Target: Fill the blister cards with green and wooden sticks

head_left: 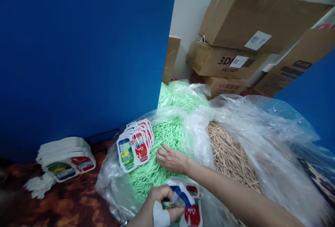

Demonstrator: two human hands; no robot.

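My left hand (pixel 161 202), a white wrap on its thumb side, grips a white card with printed drink bottles and a clear plastic window. More of the same cards (pixel 193 213) lie under and beside it, one with red "Cola" print. My right hand (pixel 172 160) rests on the loose pile of thin green sticks (pixel 169 134), fingers curled together; what they pinch is hidden. Just left of it, a fanned stack of printed cards (pixel 134 145) lies on the green sticks, in a clear plastic bag (pixel 110 178).
Another stack of cards (pixel 69 160) sits at left on the brown patterned surface (pixel 78 202), near a crumpled white tissue (pixel 40 185). Brown sticks (pixel 230 153) fill a bag at right. Cardboard boxes (pixel 235 59) stand behind; a blue panel (pixel 83 52) rises at left.
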